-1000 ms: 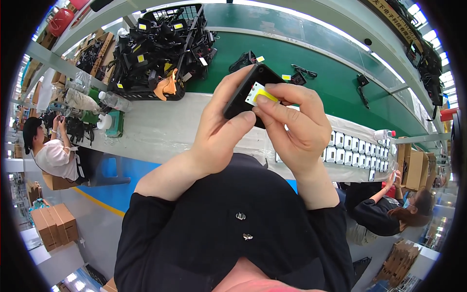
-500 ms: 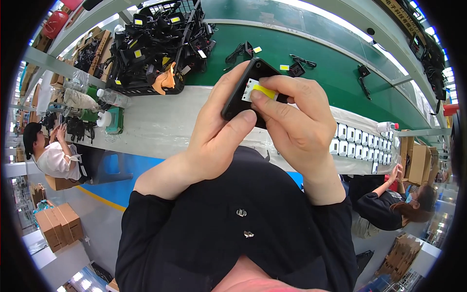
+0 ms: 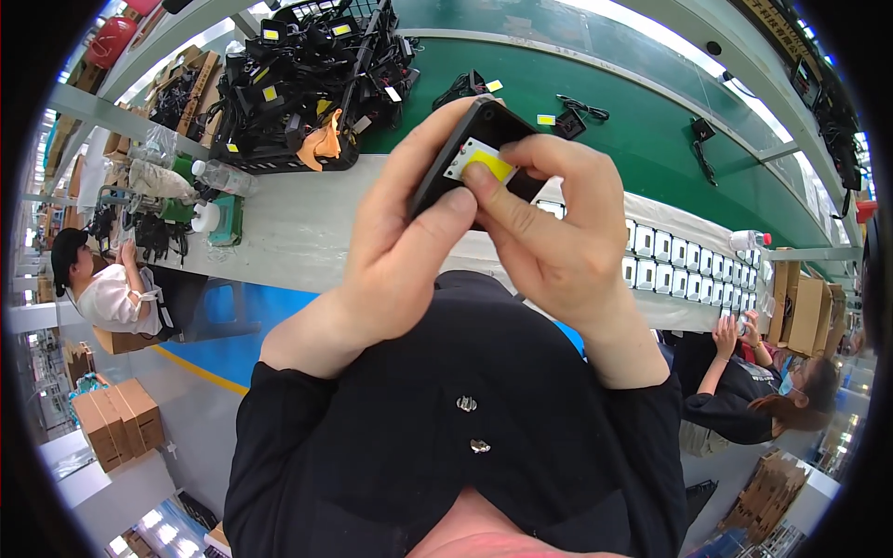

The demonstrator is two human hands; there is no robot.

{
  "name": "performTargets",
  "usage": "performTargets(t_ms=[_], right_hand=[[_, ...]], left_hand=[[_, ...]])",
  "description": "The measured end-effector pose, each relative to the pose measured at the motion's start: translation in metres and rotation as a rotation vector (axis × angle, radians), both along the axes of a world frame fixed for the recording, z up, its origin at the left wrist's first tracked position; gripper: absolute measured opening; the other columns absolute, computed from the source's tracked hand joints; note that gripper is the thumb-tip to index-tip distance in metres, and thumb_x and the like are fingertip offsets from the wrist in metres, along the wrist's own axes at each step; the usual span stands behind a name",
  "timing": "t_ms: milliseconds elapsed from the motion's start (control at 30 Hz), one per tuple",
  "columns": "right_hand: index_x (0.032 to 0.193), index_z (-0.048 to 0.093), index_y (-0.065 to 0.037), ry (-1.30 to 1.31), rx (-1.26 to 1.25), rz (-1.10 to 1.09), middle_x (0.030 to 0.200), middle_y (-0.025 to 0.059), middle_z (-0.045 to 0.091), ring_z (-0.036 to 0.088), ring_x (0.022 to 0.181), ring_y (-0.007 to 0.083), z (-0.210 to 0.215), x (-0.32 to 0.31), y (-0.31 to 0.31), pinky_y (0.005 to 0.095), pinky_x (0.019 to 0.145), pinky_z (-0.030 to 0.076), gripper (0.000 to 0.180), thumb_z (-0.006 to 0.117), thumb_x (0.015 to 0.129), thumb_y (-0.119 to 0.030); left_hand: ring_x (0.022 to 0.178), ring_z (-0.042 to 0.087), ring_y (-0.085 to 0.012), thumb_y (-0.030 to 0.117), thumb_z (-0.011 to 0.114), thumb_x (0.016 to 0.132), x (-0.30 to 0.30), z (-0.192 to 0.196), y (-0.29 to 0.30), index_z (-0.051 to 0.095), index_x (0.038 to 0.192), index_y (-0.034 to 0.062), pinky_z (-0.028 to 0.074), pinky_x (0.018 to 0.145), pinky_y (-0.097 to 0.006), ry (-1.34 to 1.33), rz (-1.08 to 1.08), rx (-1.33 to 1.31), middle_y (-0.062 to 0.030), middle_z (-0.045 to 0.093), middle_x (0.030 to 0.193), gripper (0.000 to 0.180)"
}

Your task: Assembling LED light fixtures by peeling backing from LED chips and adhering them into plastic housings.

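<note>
My left hand (image 3: 395,246) is closed round a black rectangular housing (image 3: 499,119), which it holds tilted above the near side of the bench. A small white LED plate (image 3: 494,164) with a yellow centre lies against the inside of the housing. The thumb of my right hand (image 3: 569,228) presses on the yellow part, and its bent index finger touches the plate's far right edge. The other fingers of that hand curl beneath, partly hidden. Whether the plate sits flat in the housing I cannot tell.
A black crate (image 3: 346,149) heaped with cabled lamps stands back left, an orange cloth (image 3: 321,141) at its corner. Loose lamps (image 3: 569,123) lie on the green mat (image 3: 642,135). Rows of white-and-black square parts (image 3: 684,270) fill the right. Co-workers sit at both sides.
Both hands have shifted slightly left with the housing. More of the plate's yellow centre shows now. Both co-workers' hands have come down, the right one's onto the square parts.
</note>
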State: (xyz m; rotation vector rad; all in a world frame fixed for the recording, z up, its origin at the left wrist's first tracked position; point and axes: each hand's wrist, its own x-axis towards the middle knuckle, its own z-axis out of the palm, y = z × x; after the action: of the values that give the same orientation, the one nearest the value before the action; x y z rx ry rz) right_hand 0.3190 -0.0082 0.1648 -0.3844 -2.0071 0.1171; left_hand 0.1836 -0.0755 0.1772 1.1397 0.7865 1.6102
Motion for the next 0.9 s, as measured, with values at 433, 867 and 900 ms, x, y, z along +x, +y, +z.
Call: performTargets(t_ms=[433,867,900], right_hand=[[0.112,0.06,0.003,0.305,-0.33,0.109,0.118,0.0148,0.045,0.045,0.105,0.0259,-0.023,0.027,-0.007,0.0373,0.089,0.037,0.039,0.056,0.085,-0.025],[0.11,0.059,0.005,0.101,-1.038,0.429,0.098,0.008,0.063,0.059,0.084,0.0119,-0.029,-0.003,-0.002,0.024,0.073,0.049,0.026,0.059,0.084,0.001],[0.107,0.06,0.005,0.129,-0.956,0.415,0.095,0.006,0.064,0.059,0.081,0.0103,-0.026,-0.008,-0.007,0.0232,0.072,0.049,0.023,0.06,0.084,0.0]], left_hand=[[0.099,0.053,-0.0121,0.006,0.047,0.091,0.005,-0.025,0.001,0.048,0.123,-0.0021,0.044,0.084,-0.025,0.002,0.29,0.043,-0.0093,0.057,0.11,0.032],[0.096,0.062,-0.029,0.004,0.06,0.082,-0.003,-0.027,-0.034,0.055,0.115,0.0024,0.051,0.078,-0.033,0.754,0.658,0.157,-0.0143,0.061,0.109,0.033],[0.093,0.063,-0.0291,0.003,0.061,0.081,-0.009,-0.029,-0.034,0.056,0.113,0.0018,0.051,0.076,-0.033,0.789,0.638,0.128,-0.0139,0.062,0.106,0.032]])
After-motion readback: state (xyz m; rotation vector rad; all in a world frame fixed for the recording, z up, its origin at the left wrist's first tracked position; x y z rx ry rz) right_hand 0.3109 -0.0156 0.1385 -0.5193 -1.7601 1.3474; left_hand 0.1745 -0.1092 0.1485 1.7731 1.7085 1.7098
